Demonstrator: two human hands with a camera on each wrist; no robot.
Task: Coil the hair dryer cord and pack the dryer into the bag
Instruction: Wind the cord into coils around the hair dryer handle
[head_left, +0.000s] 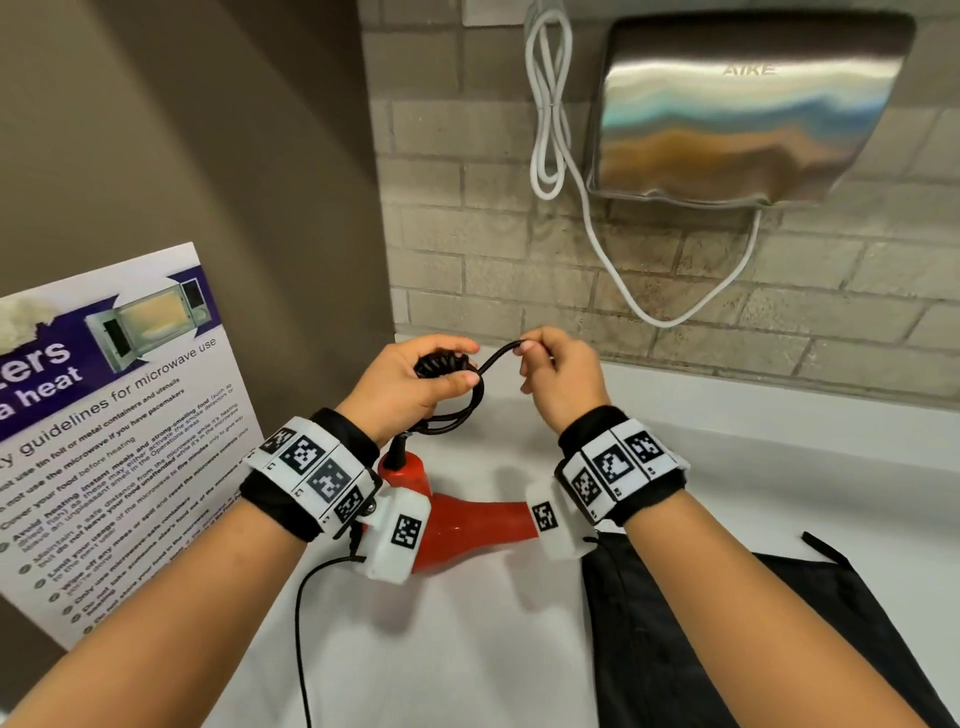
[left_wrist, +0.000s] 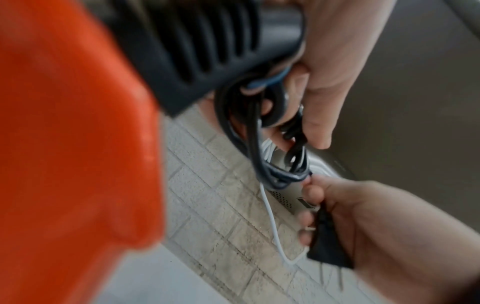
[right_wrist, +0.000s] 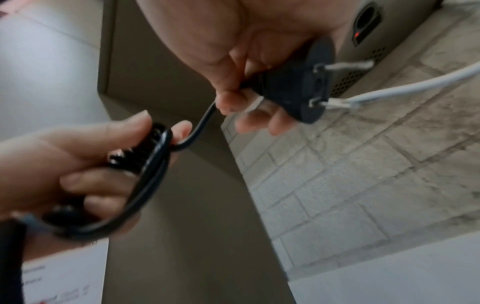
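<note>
Both hands (head_left: 415, 379) on glossy black cord (head_left: 470, 395), red dryer (head_left: 467, 525) below.

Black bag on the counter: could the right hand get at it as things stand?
Probably yes for path, not yet for grip. The black bag lies flat under the right forearm with nothing on top of it. But the right hand is pinching the plug end of the cord, so it must let go first.

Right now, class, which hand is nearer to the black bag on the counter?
Right. The right hand is raised above the counter on the black bag's side; the left hand holds the coiled cord farther left.
</note>
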